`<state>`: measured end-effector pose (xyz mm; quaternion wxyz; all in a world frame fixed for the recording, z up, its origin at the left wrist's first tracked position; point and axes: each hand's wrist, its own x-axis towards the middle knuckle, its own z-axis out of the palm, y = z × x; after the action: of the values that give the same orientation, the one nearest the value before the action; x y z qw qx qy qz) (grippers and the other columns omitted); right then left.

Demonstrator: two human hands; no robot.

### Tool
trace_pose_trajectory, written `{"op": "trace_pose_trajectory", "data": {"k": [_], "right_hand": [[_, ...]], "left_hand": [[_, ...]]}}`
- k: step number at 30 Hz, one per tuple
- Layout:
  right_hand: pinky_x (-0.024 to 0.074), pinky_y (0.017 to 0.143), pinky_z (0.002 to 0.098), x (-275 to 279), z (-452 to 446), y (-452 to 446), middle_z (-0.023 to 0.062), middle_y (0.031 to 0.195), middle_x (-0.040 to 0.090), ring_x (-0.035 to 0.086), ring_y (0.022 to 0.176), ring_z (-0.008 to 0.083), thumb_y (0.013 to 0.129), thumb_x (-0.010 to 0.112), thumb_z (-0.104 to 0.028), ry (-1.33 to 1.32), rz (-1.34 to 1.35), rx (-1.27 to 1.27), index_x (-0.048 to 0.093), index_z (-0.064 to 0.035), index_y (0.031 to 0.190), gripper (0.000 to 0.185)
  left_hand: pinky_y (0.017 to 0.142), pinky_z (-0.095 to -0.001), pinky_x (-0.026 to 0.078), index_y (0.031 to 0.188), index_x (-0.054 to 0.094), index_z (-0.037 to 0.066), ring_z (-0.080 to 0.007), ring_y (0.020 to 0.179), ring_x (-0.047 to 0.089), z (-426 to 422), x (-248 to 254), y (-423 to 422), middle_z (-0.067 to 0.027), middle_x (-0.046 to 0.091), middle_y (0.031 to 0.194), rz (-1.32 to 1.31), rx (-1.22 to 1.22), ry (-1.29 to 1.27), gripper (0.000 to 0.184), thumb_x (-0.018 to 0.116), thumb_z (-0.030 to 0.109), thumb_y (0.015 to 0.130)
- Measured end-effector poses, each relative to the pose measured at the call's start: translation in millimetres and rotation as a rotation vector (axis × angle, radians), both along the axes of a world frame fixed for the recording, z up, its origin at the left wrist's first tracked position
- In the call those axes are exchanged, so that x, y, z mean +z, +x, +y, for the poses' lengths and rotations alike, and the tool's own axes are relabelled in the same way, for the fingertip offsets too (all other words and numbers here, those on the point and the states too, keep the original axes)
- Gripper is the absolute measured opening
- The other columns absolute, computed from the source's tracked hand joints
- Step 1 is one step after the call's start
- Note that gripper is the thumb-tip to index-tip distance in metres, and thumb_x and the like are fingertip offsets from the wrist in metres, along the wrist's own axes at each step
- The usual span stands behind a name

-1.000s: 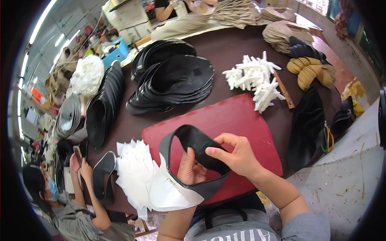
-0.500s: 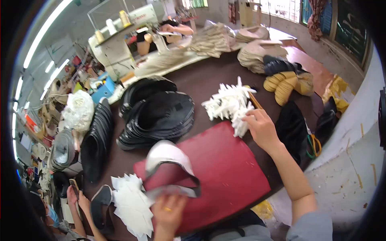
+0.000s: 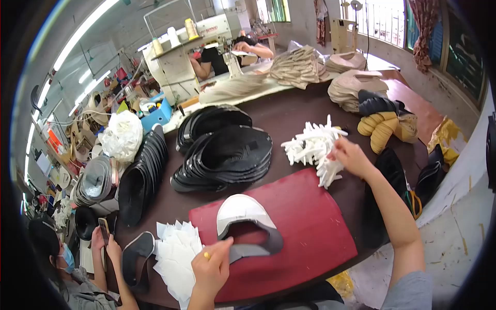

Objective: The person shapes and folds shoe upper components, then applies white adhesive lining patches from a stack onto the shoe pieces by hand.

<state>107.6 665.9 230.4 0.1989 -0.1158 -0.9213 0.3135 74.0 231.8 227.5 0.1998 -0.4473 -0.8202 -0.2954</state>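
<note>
A shoe upper (image 3: pixel 247 208), white at the toe and dark grey along the sides, lies on the red mat (image 3: pixel 305 227). My left hand (image 3: pixel 211 266) has its fingers closed at the near left edge of the upper. Away to the right, my right hand (image 3: pixel 352 156) is at the pile of small white strips (image 3: pixel 315 147), fingertips pinched together at its right side; whether a strip is between them is too small to tell. White sheets (image 3: pixel 178 258) lie fanned out left of the mat.
Stacked black uppers (image 3: pixel 227 155) stand behind the mat, another black row (image 3: pixel 142 175) to their left. Tan bundles (image 3: pixel 382 126) and black pieces (image 3: pixel 387 191) are at right. A masked person (image 3: pixel 67 268) holds a phone at left; another person sits behind the sewing machine (image 3: pixel 173 67).
The upper, earlier held in both hands, now lies on the mat with its white toe away from me. My right hand has moved right to the white strips; my left hand stays by the upper.
</note>
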Motion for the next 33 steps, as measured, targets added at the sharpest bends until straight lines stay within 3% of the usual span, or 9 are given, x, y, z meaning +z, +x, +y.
{"op": "trace_pose_trajectory", "data": {"k": [2, 5, 7, 9, 12, 17, 23, 28, 33], "right_hand": [[0.0462, 0.064, 0.0236, 1.6, 0.7, 0.5, 0.0072, 0.081, 0.063, 0.056, 0.067, 0.0139, 0.092, 0.052, -0.012, -0.447, 0.227, -0.056, 0.057, -0.0029, 0.103, 0.015], [0.0464, 0.064, 0.021, 26.3, -39.4, 25.3, 0.0079, 0.083, 0.064, 0.055, 0.065, 0.0113, 0.093, 0.051, -0.006, -0.525, 0.31, -0.034, 0.057, -0.0005, 0.11, 0.02], [0.0484, 0.062, 0.0219, 52.1, -99.8, 52.6, 0.0063, 0.083, 0.062, 0.057, 0.07, 0.0123, 0.089, 0.053, 0.002, -0.629, 0.365, 0.118, 0.058, 0.0006, 0.117, 0.029], [0.0462, 0.063, 0.0205, 56.6, -141.7, 72.2, 0.0086, 0.091, 0.061, 0.057, 0.068, 0.0131, 0.086, 0.057, 0.003, -0.724, 0.238, 0.203, 0.06, 0.0011, 0.114, 0.028], [0.0469, 0.062, 0.0197, 47.5, -182.3, 72.0, 0.0089, 0.089, 0.063, 0.058, 0.067, 0.0136, 0.082, 0.059, 0.007, -0.485, 0.256, 0.328, 0.064, 0.0024, 0.108, 0.026], [0.0484, 0.063, 0.0196, 35.6, -214.7, 62.6, 0.009, 0.086, 0.065, 0.059, 0.067, 0.0132, 0.08, 0.061, 0.01, -0.6, 0.275, 0.355, 0.066, 0.0042, 0.099, 0.021], [0.0504, 0.064, 0.0205, 19.9, -224.7, 54.2, 0.0083, 0.085, 0.067, 0.06, 0.067, 0.0123, 0.078, 0.064, 0.01, -0.628, 0.212, 0.41, 0.066, 0.0047, 0.099, 0.021], [0.0509, 0.064, 0.0203, 9.7, -238.9, 50.4, 0.0077, 0.088, 0.068, 0.06, 0.07, 0.0116, 0.078, 0.067, 0.009, -0.398, 0.387, 0.202, 0.066, 0.0047, 0.098, 0.02], [0.0468, 0.052, 0.0202, 2.5, -241.7, 44.0, 0.0055, 0.085, 0.066, 0.057, 0.062, 0.0103, 0.075, 0.07, 0.008, -0.332, 0.496, 0.149, 0.066, 0.0011, 0.093, 0.02]], "left_hand": [[0.066, -0.0295, 0.051, 0.104, 0.067, 0.005, -0.0236, 0.076, 0.063, 17.1, 11.2, -2.5, -0.0079, 0.066, 0.098, -0.084, 0.06, 0.045, 0.029, 0.061, -0.005, 0.077], [0.063, -0.0288, 0.05, 0.107, 0.066, 0.005, -0.0226, 0.071, 0.064, 33.1, 21.1, -18.9, -0.0077, 0.068, 0.094, -0.1, -0.044, 0.012, 0.027, 0.059, -0.004, 0.082], [0.06, -0.0271, 0.048, 0.109, 0.065, 0.004, -0.0206, 0.065, 0.061, 36.3, 37.7, -12.1, -0.008, 0.069, 0.094, -0.386, -0.01, 0.004, 0.025, 0.057, -0.002, 0.086], [0.058, -0.0238, 0.045, 0.112, 0.063, 0.002, -0.0159, 0.063, 0.058, 36.8, 54.5, -7.2, -0.0065, 0.069, 0.095, -0.707, 0.005, -0.032, 0.024, 0.055, 0.001, 0.089], [0.064, -0.0192, 0.041, 0.115, 0.062, -0.001, -0.0082, 0.071, 0.052, 37.5, 54.8, -8.0, -0.0029, 0.067, 0.09, -0.941, -0.021, 0.059, 0.027, 0.049, 0.002, 0.093], [0.07, -0.0167, 0.041, 0.119, 0.06, -0.004, -0.0092, 0.079, 0.054, 37.6, 40.5, -4.4, -0.0056, 0.066, 0.098, -1.076, -0.167, 0.332, 0.03, 0.045, 0.005, 0.094], [0.076, -0.0169, 0.042, 0.12, 0.059, -0.005, -0.0106, 0.086, 0.055, 33.6, 44.1, -1.7, -0.0074, 0.066, 0.104, -1.174, -0.199, 0.236, 0.032, 0.044, 0.006, 0.094], [0.076, -0.0177, 0.043, 0.121, 0.059, -0.004, -0.0107, 0.086, 0.056, 32.4, 41.7, -1.9, -0.0079, 0.066, 0.104, -1.221, -0.199, 0.213, 0.032, 0.045, 0.005, 0.093], [0.075, -0.0176, 0.043, 0.121, 0.059, -0.004, -0.0108, 0.087, 0.056, 31.6, 42.2, -2.2, -0.0092, 0.066, 0.105, -1.233, -0.175, 0.162, 0.033, 0.044, 0.005, 0.094]]}}
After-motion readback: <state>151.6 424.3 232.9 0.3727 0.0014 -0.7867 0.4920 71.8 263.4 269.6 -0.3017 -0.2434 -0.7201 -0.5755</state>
